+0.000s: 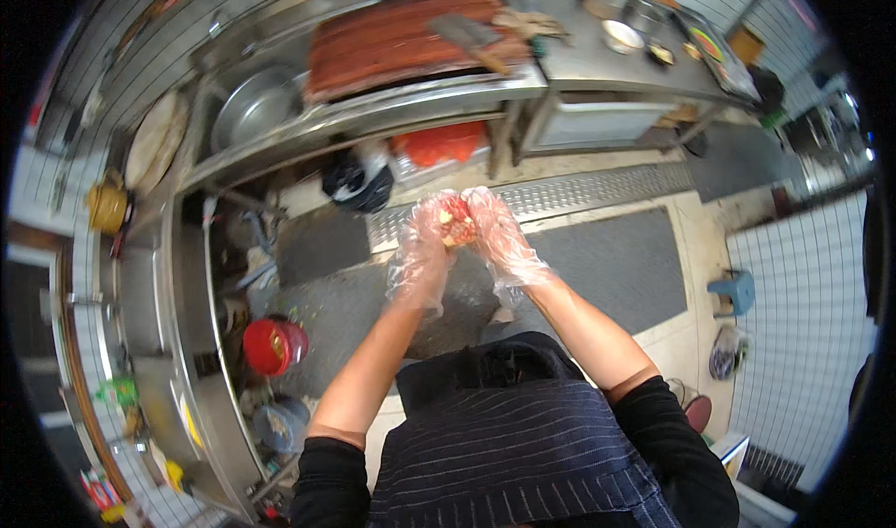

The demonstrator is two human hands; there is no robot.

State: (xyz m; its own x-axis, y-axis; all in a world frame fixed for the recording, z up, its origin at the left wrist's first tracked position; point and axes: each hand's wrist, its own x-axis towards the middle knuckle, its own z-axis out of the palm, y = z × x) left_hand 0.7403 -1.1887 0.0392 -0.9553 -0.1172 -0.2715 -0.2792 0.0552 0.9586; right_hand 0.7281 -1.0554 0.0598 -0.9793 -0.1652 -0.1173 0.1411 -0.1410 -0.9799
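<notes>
**A:** ok, head view, what've the hands got?

**B:** A chunky red-and-pale lump of food (455, 220), held out in front of the body, right between the two. Left hand (427, 227) cups one side, right hand (492, 225) the other, both in loose, see-through plastic gloves (511, 269).

**A:** Fingers wide or tight?

**B:** Curled in around the lump, pretty narrow. Can't make out each fingertip, too blurry.

**A:** And around them?

**B:** Ahead there's a big reddish-brown wooden cutting board (373, 48) with a broad grey metal cleaver (465, 31) lying on it. Round red plastic bucket (271, 346) on the floor, off to the left.
</notes>
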